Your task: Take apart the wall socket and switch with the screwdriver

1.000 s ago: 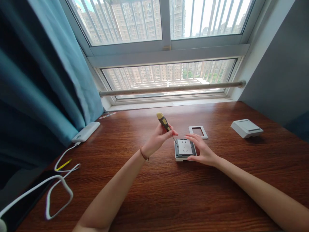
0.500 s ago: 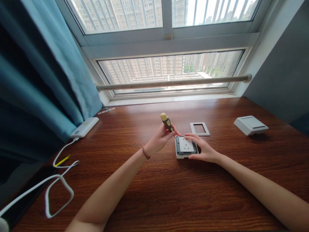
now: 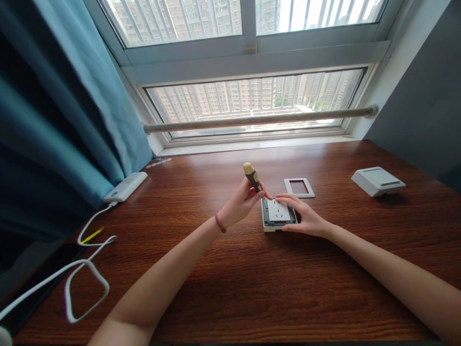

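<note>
A screwdriver with a yellow and black handle (image 3: 253,178) is gripped in my left hand (image 3: 242,203), its shaft slanting down to the upper left corner of a socket unit. The socket unit (image 3: 279,211) has a white face in a dark frame on a white base and lies on the table. My right hand (image 3: 306,217) holds it from the right, fingers along the top edge and thumb at the lower right. Just behind, a white square cover frame (image 3: 310,188) lies flat.
On the brown wooden table (image 3: 252,288), a white switch box (image 3: 378,181) sits at the right. At the left are a white power bank (image 3: 127,187), a white cable (image 3: 88,264) and a yellow strip (image 3: 92,235). A blue curtain (image 3: 90,96) hangs at the left.
The view has shifted slightly. The screwdriver handle stands a little more to the right and my left hand has turned slightly with it. My right hand keeps its hold on the socket unit.
</note>
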A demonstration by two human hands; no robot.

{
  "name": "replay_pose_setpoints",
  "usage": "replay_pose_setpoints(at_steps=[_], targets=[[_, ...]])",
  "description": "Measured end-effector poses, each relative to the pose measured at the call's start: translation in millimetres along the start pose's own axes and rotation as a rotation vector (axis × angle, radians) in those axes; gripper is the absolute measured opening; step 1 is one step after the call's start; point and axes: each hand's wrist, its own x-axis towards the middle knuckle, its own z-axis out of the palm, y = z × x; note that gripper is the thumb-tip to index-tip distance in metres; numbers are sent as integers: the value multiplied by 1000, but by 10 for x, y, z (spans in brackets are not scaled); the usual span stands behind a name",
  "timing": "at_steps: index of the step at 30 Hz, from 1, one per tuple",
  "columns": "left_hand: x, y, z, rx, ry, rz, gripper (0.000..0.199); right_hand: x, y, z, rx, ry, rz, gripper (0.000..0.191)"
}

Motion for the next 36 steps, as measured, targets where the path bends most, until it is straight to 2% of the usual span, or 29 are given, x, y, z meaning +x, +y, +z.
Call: replay_pose_setpoints(at_steps=[17,22,28,33,36], targets=[[-27,25,25,52,4,28,20,-13,10,15,-27,12,-8,71],[-25,-56,44,34,50,62,20,-10,2,13,-27,11,-15,70],[-29,-90,49,-17,152,12,28,-10,45,27,-32,7,-19,71],[-29,-69,40,-46,131,1,26,-12,43,28,-33,-1,-15,70],[-34,-58,45,-73,128,-27,39,-13,32,24,-32,-2,-14,70]])
